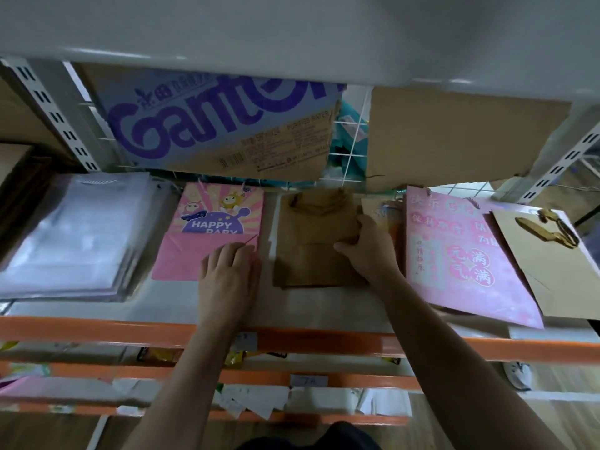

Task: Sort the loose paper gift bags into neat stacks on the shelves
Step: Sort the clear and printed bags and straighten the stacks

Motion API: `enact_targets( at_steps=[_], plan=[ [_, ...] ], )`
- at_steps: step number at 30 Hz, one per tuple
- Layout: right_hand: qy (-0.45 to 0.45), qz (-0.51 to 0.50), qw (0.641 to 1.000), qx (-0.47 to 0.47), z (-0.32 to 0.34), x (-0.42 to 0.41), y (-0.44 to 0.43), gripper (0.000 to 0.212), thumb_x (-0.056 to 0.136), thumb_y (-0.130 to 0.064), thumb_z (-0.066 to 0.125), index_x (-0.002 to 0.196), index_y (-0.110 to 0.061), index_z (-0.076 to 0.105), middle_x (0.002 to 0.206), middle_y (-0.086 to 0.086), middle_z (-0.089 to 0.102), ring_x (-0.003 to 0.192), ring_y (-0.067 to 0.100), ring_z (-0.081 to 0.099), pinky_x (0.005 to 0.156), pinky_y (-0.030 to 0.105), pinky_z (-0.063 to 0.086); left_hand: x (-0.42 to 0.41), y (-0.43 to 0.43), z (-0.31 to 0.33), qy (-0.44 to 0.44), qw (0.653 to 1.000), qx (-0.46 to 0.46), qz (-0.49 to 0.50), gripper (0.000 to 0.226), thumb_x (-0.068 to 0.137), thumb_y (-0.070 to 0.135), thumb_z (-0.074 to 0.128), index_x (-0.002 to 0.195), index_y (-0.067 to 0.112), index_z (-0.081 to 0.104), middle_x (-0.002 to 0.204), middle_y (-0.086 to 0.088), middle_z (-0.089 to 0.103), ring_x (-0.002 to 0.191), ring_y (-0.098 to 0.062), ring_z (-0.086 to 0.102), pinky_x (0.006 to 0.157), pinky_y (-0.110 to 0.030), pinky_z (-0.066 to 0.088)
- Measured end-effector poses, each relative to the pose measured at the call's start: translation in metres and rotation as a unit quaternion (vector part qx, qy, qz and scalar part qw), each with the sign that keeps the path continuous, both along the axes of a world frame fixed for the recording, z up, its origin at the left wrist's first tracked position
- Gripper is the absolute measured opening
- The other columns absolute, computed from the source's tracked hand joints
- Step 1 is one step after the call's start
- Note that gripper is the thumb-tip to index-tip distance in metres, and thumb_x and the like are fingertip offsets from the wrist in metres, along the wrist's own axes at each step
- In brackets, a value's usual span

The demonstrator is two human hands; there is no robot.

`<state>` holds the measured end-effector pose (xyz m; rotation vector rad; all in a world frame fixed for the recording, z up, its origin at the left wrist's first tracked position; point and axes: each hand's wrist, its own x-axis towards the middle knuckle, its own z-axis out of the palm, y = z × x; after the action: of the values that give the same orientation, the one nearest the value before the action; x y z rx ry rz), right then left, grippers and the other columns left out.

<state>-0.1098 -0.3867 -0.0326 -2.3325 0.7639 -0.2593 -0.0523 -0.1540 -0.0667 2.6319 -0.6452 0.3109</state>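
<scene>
**A:** Shelf check. What lies on the white shelf board (324, 306) behind the orange front beam (97, 332)?

**B:** 5 lots, left to right. The stack of clear plastic bags (74, 235) is at the far left. Next is the pink paper gift bag with cartoon figures and the word HAPPY (214, 228), lying flat. Just beside it is the brown kraft paper bag (311, 235), also flat, with its twisted handles toward the back. More brown edges show beneath it, but I cannot tell how many. Then comes the large pink paper bag with white Chinese characters (461, 254), lying askew with its near corner over the beam. The tan paper bag with gold ribbon handle (552, 264) overlaps that bag's right edge.

**A:** Hands?

**B:** The left hand (227, 271) is palm down with fingers straight. It rests on the near right corner of the HAPPY bag and grasps nothing. The right hand (367, 245) is at the right edge of the brown kraft paper bag. Its thumb lies across the bag's face, its fingers are bent at the edge, and it grips the bag.

**A:** And the back of the shelf?

**B:** A flattened cardboard box with purple Ganten lettering (220, 125) stands against a white wire grid (350, 141). A plain brown cardboard sheet (454, 138) stands to its right. A small tan bag with a blue and orange print (383, 207) shows between the brown bag and the large pink one.
</scene>
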Motion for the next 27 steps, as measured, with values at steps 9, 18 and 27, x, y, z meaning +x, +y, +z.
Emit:
enact_targets(
  at_steps=[9,18,27],
  plan=[
    [0.080,-0.031,0.987,-0.136,-0.004,-0.002,0.019,0.058,0.087,-0.036,0.067,0.131,-0.012,0.039,0.126,0.012,0.051,0.112,0.030,0.055,0.084,0.040,0.047,0.000,0.001,0.001,-0.006,0.999,0.015,-0.036,0.035,0.093,0.032,0.047,0.113,0.007,0.062,0.113,-0.015,0.063,0.104,-0.036,0.057,0.090,-0.047,0.043],
    [-0.121,-0.010,0.988,-0.095,-0.003,-0.027,0.001,0.030,0.085,-0.021,0.068,0.109,-0.005,0.062,0.109,0.015,0.056,0.087,0.031,0.060,0.067,0.029,0.041,-0.014,-0.027,0.003,-0.026,0.996,-0.004,-0.089,0.045,0.092,0.038,0.035,0.111,0.009,0.063,0.114,-0.015,0.062,0.104,-0.036,0.056,0.088,-0.046,0.041],
    [-0.119,-0.128,0.975,-0.135,0.007,-0.128,-0.144,0.017,0.085,-0.022,0.069,0.099,-0.011,0.070,0.093,0.011,0.065,0.079,0.027,0.062,0.068,0.029,0.042,-0.064,-0.129,0.012,0.030,0.990,-0.021,-0.137,0.052,0.091,0.044,0.030,0.120,0.013,0.060,0.115,-0.013,0.063,0.105,-0.036,0.056,0.092,-0.047,0.040]
  ],
)
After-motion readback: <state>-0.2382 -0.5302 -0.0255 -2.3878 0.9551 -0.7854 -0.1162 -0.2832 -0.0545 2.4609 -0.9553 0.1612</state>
